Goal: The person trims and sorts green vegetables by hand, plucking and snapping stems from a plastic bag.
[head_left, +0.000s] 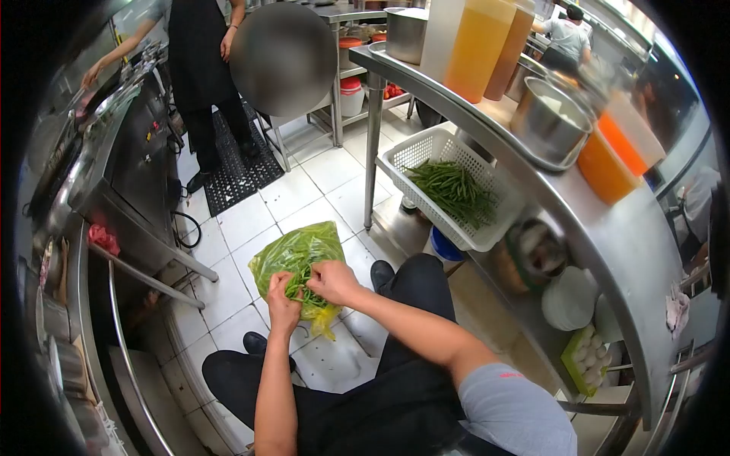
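Note:
A clear plastic bag (298, 249) full of green vegetables lies on the white tiled floor between my feet, with a yellow end towards me. Green stems (303, 291) show at its near side, between my hands. My left hand (283, 302) is closed at the left of these stems, its fingertips pressed on them. Just right of it, my right hand (333, 282) is closed over the stems, fingers bent. To the right, a white perforated basket (487, 239) holds long green beans (455, 190).
A steel table (563, 197) with liquid containers and pots stands at the right. Bowls (569, 298) and a green egg tray (584, 361) sit below. A person in a black apron (194, 53) stands upper left, on a black mat (239, 171). Steel equipment (144, 182) lines the left.

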The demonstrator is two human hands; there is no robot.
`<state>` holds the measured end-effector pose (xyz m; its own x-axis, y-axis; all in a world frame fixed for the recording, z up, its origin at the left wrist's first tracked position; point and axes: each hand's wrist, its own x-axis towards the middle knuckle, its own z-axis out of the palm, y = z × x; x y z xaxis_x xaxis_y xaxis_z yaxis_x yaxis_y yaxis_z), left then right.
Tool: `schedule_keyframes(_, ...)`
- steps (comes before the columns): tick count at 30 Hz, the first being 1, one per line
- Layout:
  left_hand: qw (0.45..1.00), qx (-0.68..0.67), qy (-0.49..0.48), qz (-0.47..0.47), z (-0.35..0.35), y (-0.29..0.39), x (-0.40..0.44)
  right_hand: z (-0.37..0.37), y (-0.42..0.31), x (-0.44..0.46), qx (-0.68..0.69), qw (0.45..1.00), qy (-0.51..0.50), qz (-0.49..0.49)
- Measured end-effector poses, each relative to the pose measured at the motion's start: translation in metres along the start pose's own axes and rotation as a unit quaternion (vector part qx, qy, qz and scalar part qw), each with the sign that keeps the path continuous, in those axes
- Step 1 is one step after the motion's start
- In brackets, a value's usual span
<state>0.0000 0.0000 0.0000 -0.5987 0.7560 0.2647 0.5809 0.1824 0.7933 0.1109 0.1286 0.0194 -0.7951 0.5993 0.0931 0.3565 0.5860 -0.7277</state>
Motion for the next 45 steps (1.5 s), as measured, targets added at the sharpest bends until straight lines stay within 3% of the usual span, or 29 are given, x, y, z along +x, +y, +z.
schedule_keyframes(2, 0.996, -0.017, 0.044, 0.079, 0.01, 0.003, 0.002, -0.009, 0.001, -0.003, 0.048, 0.999, 0.004, -0.016)
schedule_keyframes(3, 0.997, 0.013, 0.032, 0.076, -0.014, 0.002, 0.001, 0.008, -0.011, -0.003, 0.081, 0.997, 0.004, -0.015)
schedule_keyframes(6, 0.997, -0.028, -0.011, 0.064, 0.007, -0.005, 0.004, -0.001, 0.004, -0.002, 0.064, 0.995, 0.047, -0.054)
schedule_keyframes(8, 0.998, -0.038, -0.037, -0.037, 0.005, -0.013, 0.002, 0.009, 0.021, 0.008, 0.116, 0.987, 0.097, -0.05)
schedule_keyframes(9, 0.984, -0.132, -0.042, -0.116, -0.002, -0.003, 0.004, 0.0, 0.015, 0.01, 0.186, 0.977, 0.095, -0.048)
schedule_keyframes(10, 0.954, -0.231, -0.044, -0.187, -0.01, 0.007, 0.006, -0.009, 0.015, 0.012, 0.189, 0.98, 0.057, -0.027)
schedule_keyframes(11, 0.953, -0.23, -0.032, -0.194, -0.016, 0.007, 0.009, -0.017, 0.01, 0.01, 0.176, 0.983, 0.032, -0.031)
schedule_keyframes(13, 0.875, -0.44, 0.002, -0.2, -0.02, 0.009, 0.014, -0.017, 0.016, 0.004, 0.139, 0.989, -0.035, -0.044)
schedule_keyframes(17, 0.816, -0.529, 0.001, -0.233, -0.026, 0.0, 0.014, 0.017, 0.021, -0.005, 0.235, 0.965, -0.119, -0.014)
schedule_keyframes(20, 0.817, -0.533, 0.003, -0.219, -0.026, 0.002, 0.018, 0.032, 0.027, -0.002, 0.277, 0.944, -0.174, 0.036)
schedule_keyframes(24, 0.839, -0.51, 0.0, -0.191, -0.026, 0.003, 0.014, 0.032, 0.028, -0.001, 0.331, 0.927, -0.173, 0.045)
schedule_keyframes(27, 0.86, -0.472, 0.01, -0.192, -0.028, 0.005, 0.008, 0.031, 0.022, -0.003, 0.279, 0.945, -0.171, 0.013)
schedule_keyframes(29, 0.861, -0.47, 0.024, -0.193, -0.03, 0.007, 0.004, 0.029, 0.013, -0.003, 0.209, 0.973, -0.1, -0.015)
schedule_keyframes(31, 0.878, -0.45, 0.032, -0.157, -0.035, 0.01, 0.002, 0.031, 0.01, 0.002, 0.209, 0.975, -0.075, 0.01)
schedule_keyframes(33, 0.877, -0.448, 0.055, -0.165, -0.041, 0.01, 0.002, 0.035, 0.014, 0.012, 0.228, 0.972, 0.039, 0.038)
schedule_keyframes(35, 0.875, -0.446, 0.074, -0.173, -0.051, 0.008, 0.003, 0.034, 0.023, 0.019, 0.217, 0.972, 0.016, 0.084)
schedule_keyframes(37, 0.858, -0.458, 0.154, -0.172, -0.066, 0.004, 0.007, 0.035, 0.023, 0.02, 0.003, 0.991, 0.037, -0.126)
schedule_keyframes(42, 0.82, -0.51, 0.196, -0.17, -0.078, 0.0, 0.01, 0.065, 0.018, 0.016, -0.101, 0.962, 0.02, -0.252)
schedule_keyframes(45, 0.815, -0.521, 0.163, -0.193, -0.074, -0.008, 0.008, 0.071, 0.028, 0.016, -0.146, 0.957, -0.008, -0.252)
